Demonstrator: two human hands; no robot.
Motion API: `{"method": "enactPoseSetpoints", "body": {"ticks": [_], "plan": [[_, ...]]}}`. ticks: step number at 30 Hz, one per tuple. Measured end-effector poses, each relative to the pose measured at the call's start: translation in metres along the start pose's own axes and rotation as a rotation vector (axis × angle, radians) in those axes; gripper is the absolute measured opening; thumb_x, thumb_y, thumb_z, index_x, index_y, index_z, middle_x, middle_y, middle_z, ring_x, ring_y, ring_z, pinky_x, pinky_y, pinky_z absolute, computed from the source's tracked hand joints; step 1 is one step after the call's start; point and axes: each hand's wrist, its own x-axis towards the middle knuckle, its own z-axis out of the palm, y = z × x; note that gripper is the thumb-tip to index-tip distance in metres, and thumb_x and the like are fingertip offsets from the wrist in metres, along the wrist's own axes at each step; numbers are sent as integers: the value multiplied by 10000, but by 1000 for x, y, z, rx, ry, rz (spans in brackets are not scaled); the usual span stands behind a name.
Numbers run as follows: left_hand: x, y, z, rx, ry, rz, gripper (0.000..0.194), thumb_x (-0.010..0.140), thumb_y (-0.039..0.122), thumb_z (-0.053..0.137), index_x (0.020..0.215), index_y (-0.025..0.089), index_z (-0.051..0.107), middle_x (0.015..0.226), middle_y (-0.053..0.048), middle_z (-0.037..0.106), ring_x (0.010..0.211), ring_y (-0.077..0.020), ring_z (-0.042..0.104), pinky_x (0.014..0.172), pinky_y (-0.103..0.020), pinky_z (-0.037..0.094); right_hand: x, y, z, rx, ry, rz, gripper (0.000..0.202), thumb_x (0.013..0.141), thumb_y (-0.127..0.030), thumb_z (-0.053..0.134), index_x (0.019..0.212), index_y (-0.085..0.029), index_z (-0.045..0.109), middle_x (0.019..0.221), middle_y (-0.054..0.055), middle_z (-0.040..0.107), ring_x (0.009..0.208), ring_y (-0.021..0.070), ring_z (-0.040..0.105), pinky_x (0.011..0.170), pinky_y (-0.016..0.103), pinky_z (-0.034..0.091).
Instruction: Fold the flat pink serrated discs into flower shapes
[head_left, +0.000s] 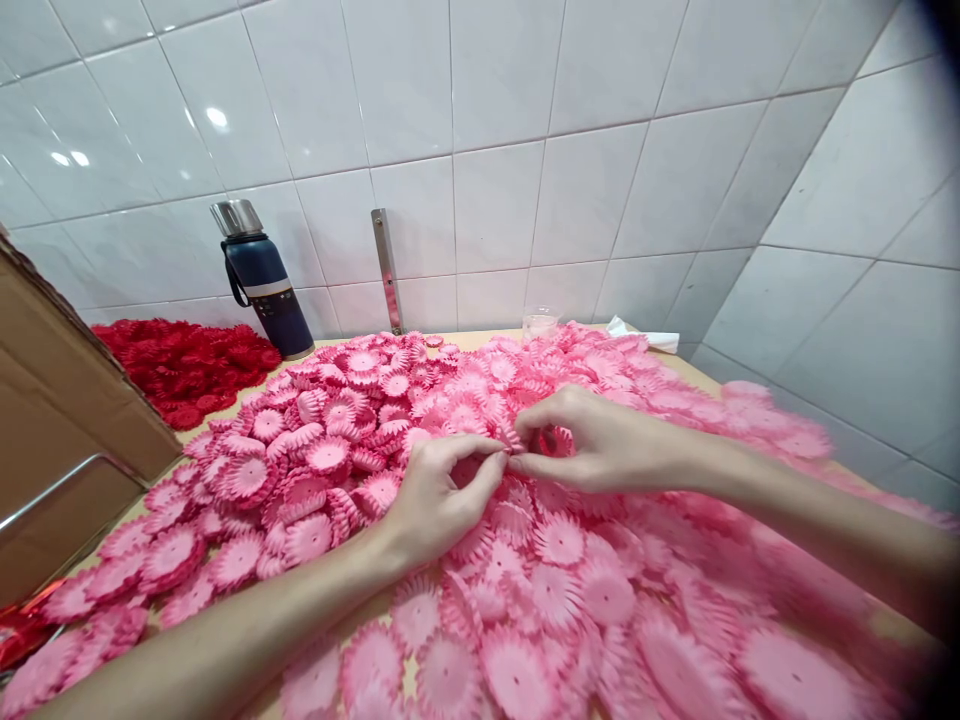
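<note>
Both hands meet over a heap of pink frilled flower discs [328,455], fingertips almost touching. My left hand [446,495] is closed in a pinch, thumb against index finger. My right hand [581,440] is pinched too, its thumb and index finger pointing left toward the left fingertips. Whatever is between the fingertips is too small or hidden to name; pink petal edges show right around them. Many of the discs have a small hole in the middle, such as the pale disc [517,672] nearest me. Some lie stacked, others flat or tilted.
A pile of red frilled discs [184,360] lies at the back left, beside a dark blue bottle [274,290]. On the left stands a cardboard box [75,440]. A metal strip [386,270], a clear plastic cup [538,322] and white paper [660,341] are near the tiled wall [495,210].
</note>
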Motion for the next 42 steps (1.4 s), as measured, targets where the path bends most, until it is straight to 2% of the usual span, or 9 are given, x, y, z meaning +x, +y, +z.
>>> {"method": "enactPoseSetpoints", "body": {"ticks": [13, 28, 42], "plan": [[-1, 1, 0, 7, -13, -6, 210, 845, 121, 559, 954, 134, 738, 883, -78, 750, 677, -134, 641, 676, -258, 503, -1, 2, 1, -11, -10, -5, 263, 849, -320, 535, 637, -166, 515, 557, -29, 510, 515, 88, 441, 504, 231, 343], [-1, 1, 0, 16, -20, 3, 205, 838, 115, 552, 921, 139, 739, 789, -55, 736, 660, -134, 635, 695, -265, 515, -1, 1, 3, -10, -34, 31, 277, 854, -329, 526, 632, -173, 467, 554, -36, 484, 510, 84, 424, 488, 234, 320], [-1, 0, 0, 28, -21, 11, 174, 839, 125, 544, 827, 134, 717, 771, -53, 732, 660, -137, 642, 689, -263, 520, -1, 4, 7, -18, -40, 34, 304, 859, -337, 518, 619, -180, 416, 543, -42, 436, 499, 80, 392, 476, 243, 300]]}}
